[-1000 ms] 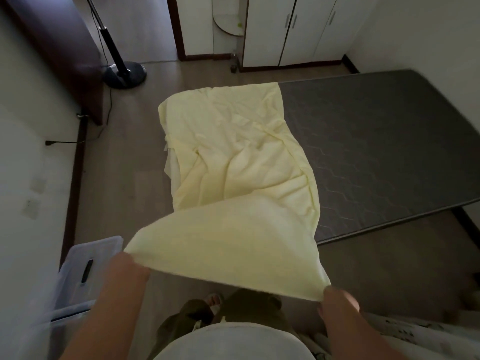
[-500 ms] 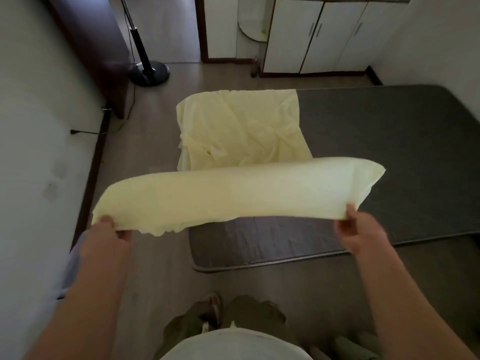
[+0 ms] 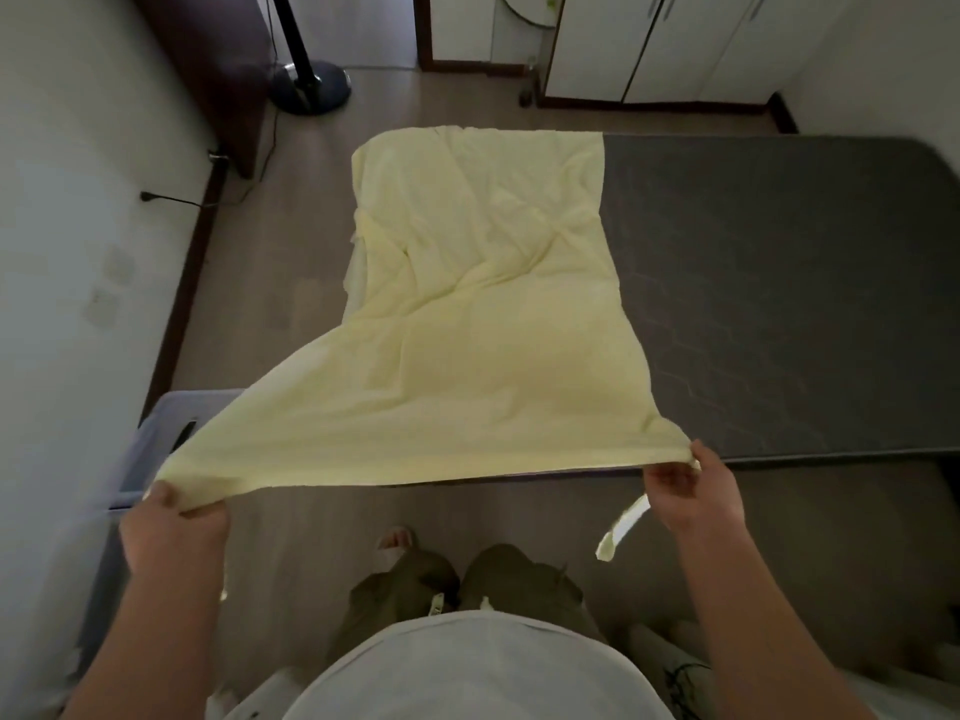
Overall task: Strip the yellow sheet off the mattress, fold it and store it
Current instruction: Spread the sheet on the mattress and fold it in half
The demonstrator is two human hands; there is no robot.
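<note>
A fan base stands at the floor's far left, white cupboards along the far wall (doors closed), a lilac bin near left

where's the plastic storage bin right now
In the head view the bluish storage bin sits on the floor at lower left, against the wall beside the left hand, partly hidden under the yellow sheet.

The room is dim. A wood-look floor fills the middle of the frame. White cupboards stand at the upper right, a fan base and dark furniture at the upper left. A pale wall runs down the left, with a plastic bin beside it.
</note>
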